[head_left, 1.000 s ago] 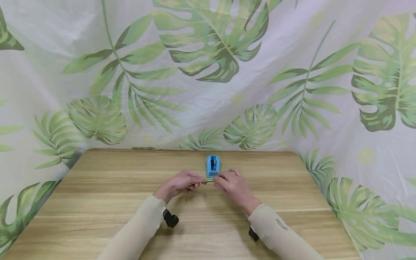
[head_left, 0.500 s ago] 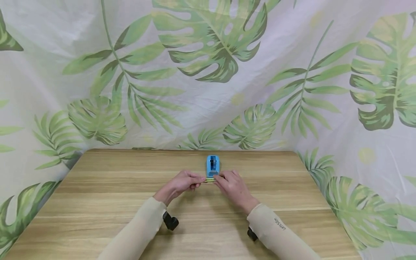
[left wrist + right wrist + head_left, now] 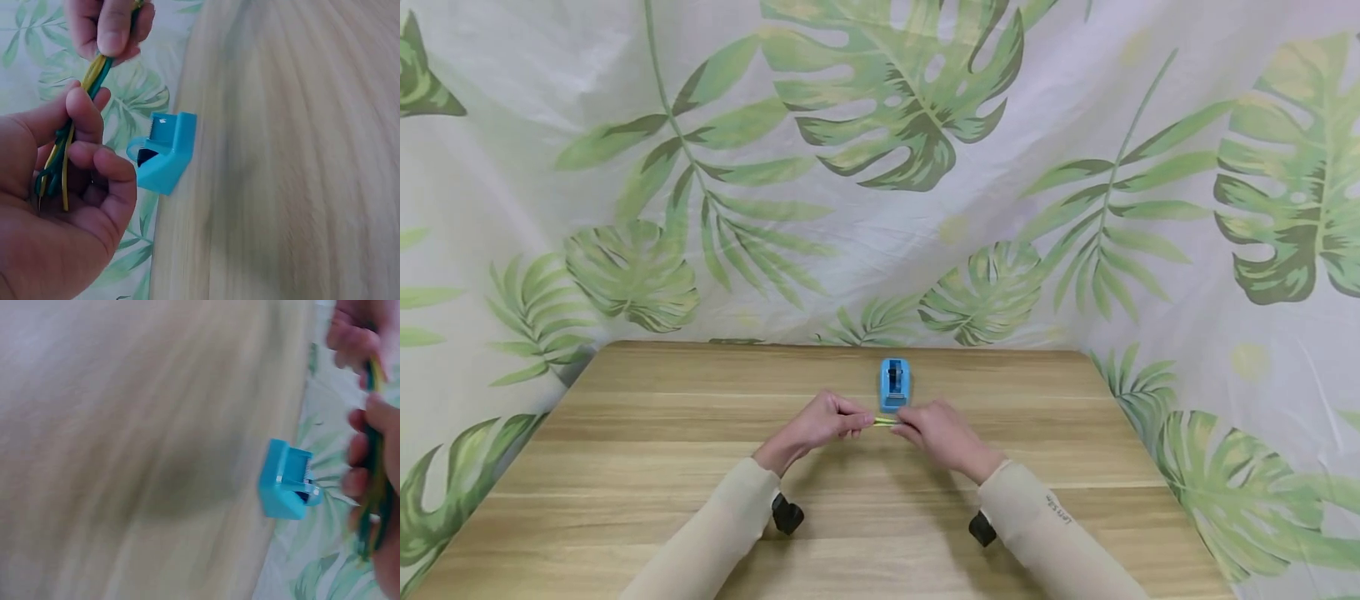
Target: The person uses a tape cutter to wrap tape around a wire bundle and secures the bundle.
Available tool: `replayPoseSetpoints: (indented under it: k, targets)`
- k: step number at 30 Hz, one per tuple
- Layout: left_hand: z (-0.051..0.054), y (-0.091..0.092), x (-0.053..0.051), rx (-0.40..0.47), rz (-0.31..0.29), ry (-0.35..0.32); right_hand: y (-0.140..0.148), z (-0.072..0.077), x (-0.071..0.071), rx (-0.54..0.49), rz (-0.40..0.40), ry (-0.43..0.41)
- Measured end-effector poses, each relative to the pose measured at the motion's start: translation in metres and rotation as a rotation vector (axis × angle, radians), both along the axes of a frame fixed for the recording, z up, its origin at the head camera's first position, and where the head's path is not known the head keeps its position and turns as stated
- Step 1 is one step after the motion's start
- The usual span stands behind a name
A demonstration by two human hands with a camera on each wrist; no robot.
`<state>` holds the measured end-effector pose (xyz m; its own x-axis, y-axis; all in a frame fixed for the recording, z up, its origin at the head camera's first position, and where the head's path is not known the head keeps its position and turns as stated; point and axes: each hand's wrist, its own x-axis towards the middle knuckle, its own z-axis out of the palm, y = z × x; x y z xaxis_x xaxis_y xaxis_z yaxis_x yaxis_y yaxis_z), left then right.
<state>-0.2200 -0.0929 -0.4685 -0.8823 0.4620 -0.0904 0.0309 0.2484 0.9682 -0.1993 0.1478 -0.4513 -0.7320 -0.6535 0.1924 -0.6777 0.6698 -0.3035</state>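
A thin bundle of green and yellow strands is stretched between my two hands. My left hand pinches its left part between thumb and fingers. Several loose ends and small loops of the bundle lie over the left palm in the left wrist view. My right hand holds the other part with curled fingers, and strand ends show along its palm in the right wrist view, blurred. Just beyond the hands a blue tape dispenser stands on the table, its toothed cutting edge facing me.
The wooden table runs out to both sides of the arms. A leaf-patterned curtain hangs behind its far edge. Each wrist carries a small black camera mount.
The bundle and hands have come slightly nearer, away from the dispenser. My right fingers, more spread before, now curl in closer round the strands. The head view has shifted a little.
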Motion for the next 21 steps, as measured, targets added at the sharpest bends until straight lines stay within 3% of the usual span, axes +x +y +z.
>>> replayPoseSetpoints:
  k: [3, 6, 11, 15, 21]
  targets:
    - [-0.002, -0.001, 0.0, -0.021, -0.041, 0.05, 0.004, 0.007, -0.003, -0.043, 0.014, -0.239]
    - [-0.002, -0.003, 0.001, -0.036, -0.072, 0.088, 0.012, 0.008, -0.006, -0.113, 0.038, -0.405]
    - [-0.003, -0.012, 0.003, -0.056, -0.019, 0.102, 0.029, 0.005, -0.011, -0.294, 0.021, -0.654]
    - [-0.005, -0.02, 0.003, -0.06, 0.021, 0.089, 0.041, -0.005, -0.014, -0.439, -0.077, -0.718]
    - [-0.008, -0.027, 0.002, -0.072, 0.015, 0.077, 0.049, -0.02, -0.011, -0.645, -0.19, -0.792]
